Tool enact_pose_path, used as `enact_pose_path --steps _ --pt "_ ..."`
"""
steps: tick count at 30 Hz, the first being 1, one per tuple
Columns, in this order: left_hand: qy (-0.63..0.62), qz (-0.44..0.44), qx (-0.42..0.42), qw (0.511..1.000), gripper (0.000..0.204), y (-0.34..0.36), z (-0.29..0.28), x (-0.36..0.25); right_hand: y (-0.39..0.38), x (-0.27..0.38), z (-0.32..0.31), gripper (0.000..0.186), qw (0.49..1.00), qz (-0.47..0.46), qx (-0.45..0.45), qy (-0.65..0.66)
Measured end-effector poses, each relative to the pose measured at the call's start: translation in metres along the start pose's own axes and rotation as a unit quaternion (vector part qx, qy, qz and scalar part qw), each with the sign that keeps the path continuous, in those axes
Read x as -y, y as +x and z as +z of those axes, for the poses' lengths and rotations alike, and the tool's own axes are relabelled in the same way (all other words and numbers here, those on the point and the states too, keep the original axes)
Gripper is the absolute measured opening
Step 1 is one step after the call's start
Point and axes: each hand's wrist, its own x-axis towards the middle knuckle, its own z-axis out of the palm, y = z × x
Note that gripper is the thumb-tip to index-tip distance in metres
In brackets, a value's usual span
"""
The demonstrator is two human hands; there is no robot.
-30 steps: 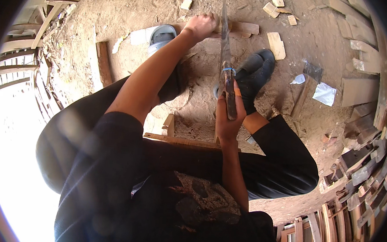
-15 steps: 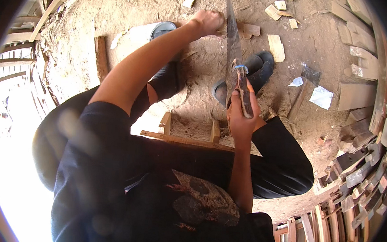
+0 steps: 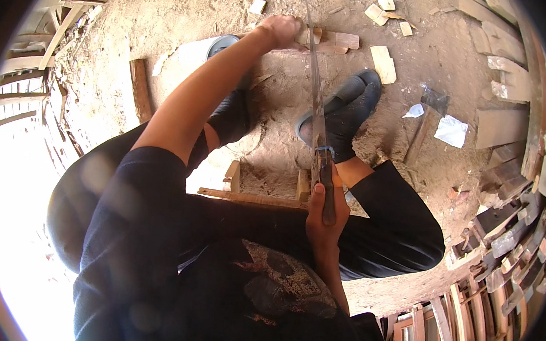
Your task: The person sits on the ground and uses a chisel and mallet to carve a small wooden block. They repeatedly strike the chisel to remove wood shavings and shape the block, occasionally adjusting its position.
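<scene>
My right hand (image 3: 328, 222) is closed round the dark handle of a handsaw (image 3: 316, 101), which has a blue tie where the blade starts. The long, narrow blade points away from me, past my right foot, and crosses a piece of wood (image 3: 339, 41) lying low over the ground. At the left of the blade, my left hand (image 3: 281, 31) is closed on the near end of that wood, its fingers partly hidden. My feet, in dark shoes, rest on either side of the work. The right shoe (image 3: 356, 104) is close beside the blade.
I sit on a low wooden stool (image 3: 252, 198). Wood offcuts (image 3: 383, 64) and a white scrap (image 3: 452, 131) lie on the dirt ground to the right. A plank (image 3: 140, 90) lies at the left. Stacked timber (image 3: 503, 131) lines the right side.
My right hand has drawn the saw back toward me, and its handle is now lower in view. My left hand stays at the wood, shifted slightly left in the picture.
</scene>
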Motion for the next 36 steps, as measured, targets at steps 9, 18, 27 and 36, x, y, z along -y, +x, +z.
enact_pose_path --steps 9,18,27,36 --pt "0.011 -0.046 -0.178 0.983 0.093 -0.012 0.020 -0.001 0.024 -0.008 0.008 0.045 0.993 -0.115 -0.038 0.013" --pt "-0.021 -0.099 -0.016 0.995 0.108 -0.030 0.008 -0.012 0.026 0.003 -0.003 0.048 0.998 -0.040 -0.003 0.050" --pt "-0.090 -0.103 -0.086 0.987 0.081 -0.023 0.023 -0.008 0.025 -0.024 0.005 0.047 0.997 -0.077 0.010 0.009" --pt "-0.055 -0.020 -0.201 0.978 0.072 -0.012 0.051 0.005 0.072 -0.029 0.033 0.049 0.998 -0.052 0.022 0.005"
